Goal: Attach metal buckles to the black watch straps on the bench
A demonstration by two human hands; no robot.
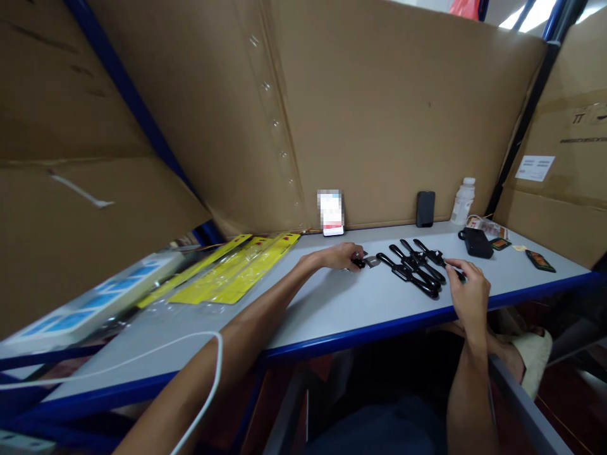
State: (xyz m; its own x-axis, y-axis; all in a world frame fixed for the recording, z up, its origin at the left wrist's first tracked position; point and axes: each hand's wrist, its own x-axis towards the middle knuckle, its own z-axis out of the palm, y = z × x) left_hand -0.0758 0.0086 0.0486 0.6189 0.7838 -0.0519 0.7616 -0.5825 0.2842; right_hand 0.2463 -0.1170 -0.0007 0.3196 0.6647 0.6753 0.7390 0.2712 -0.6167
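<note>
Several black spokeshaves lie side by side at a slant on the grey table. The thumb and fingers of my right hand are closed on the near handle end of the rightmost spokeshave. To the left of the row, my left hand reaches down to the tabletop with its fingers curled in. At its fingertips is a small black part, too small to make out fully. A flat metal blade lies beside those fingers, between my left hand and the spokeshaves.
Yellow-backed clear packages lie on the left, beside a white box with blue panels. Along the back stand a lit phone, a dark phone and a bottle. A black case lies at right. A white cable crosses the left foreground.
</note>
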